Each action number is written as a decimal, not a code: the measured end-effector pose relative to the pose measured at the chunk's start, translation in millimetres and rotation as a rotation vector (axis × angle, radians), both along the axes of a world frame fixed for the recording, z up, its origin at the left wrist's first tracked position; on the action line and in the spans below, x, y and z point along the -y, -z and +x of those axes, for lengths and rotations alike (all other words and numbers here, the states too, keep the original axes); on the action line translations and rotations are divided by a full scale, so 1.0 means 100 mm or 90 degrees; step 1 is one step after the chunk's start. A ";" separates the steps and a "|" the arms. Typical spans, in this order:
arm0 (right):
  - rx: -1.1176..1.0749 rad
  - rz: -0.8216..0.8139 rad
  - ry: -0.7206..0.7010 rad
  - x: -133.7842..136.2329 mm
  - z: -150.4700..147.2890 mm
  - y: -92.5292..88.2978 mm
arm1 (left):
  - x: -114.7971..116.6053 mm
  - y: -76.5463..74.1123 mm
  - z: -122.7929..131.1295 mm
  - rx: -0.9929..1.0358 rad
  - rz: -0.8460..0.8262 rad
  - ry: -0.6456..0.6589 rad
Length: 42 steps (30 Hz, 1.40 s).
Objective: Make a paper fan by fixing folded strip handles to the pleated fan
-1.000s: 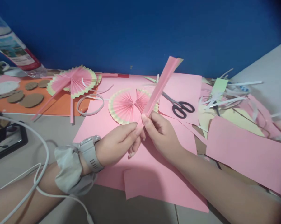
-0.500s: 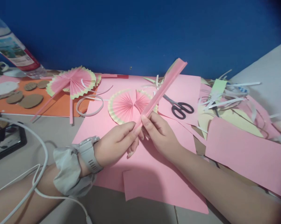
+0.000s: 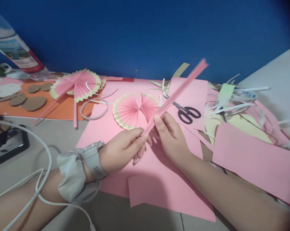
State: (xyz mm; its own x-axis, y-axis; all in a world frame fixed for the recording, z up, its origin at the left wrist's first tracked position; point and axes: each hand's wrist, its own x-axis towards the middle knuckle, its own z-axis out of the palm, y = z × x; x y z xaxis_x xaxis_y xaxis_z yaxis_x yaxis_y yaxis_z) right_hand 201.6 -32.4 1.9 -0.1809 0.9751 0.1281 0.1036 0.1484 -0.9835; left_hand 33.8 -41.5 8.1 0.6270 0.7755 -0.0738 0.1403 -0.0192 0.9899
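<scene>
Both hands pinch a long folded pink paper strip that slants up to the right above the table. My left hand, with a grey watch and a scrunchie on the wrist, grips its lower end between thumb and fingers. A little higher along the strip, my right hand is closed on it. Just behind the hands, a round pink pleated fan with a yellow rim lies on a large pink sheet.
Black scissors lie right of the fan. Another pleated fan rests on an orange sheet with brown cardboard discs. Paper scraps and strips pile at the right. A white cable loops at the left beside a black tablet.
The strip has tilted lower toward the right and looks thinner, pressed flatter. My right hand slid a little further up along it; the left hand stays at its lower end.
</scene>
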 end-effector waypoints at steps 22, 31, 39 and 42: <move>-0.026 -0.036 -0.101 -0.01 0.01 -0.02 | -0.01 -0.07 -0.01 -0.014 -0.016 0.012; 0.010 0.001 -0.080 0.02 -0.01 -0.03 | 0.00 -0.06 0.01 -0.036 0.008 -0.021; 0.048 0.011 -0.067 0.02 -0.01 -0.02 | -0.01 -0.03 0.00 -0.032 0.012 -0.007; 0.065 0.014 -0.054 0.02 -0.01 -0.03 | -0.01 -0.04 0.00 -0.023 0.006 -0.002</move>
